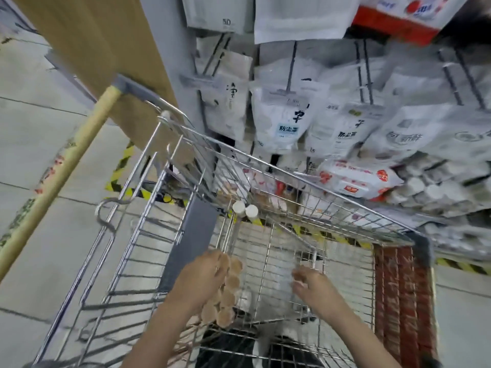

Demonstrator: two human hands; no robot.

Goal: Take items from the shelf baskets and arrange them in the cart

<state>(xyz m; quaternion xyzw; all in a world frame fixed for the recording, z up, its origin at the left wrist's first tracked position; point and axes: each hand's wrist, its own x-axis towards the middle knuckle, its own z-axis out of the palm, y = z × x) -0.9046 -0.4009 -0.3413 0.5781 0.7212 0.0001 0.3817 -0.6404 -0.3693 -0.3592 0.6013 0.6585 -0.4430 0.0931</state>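
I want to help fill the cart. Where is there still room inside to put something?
Bare wire floor lies mid-cart, between the two white caps and the hands. It is crowded near the left wall, where the left hand holds a bundle of tan round-ended pieces, and by the right hand.

You look steeply down from head height, close over the cart point(281, 166), facing the shelf point(372, 107); no second view.

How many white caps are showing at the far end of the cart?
2: left cap and right cap sit side by side against the cart far wall. More may be hidden under the hands.
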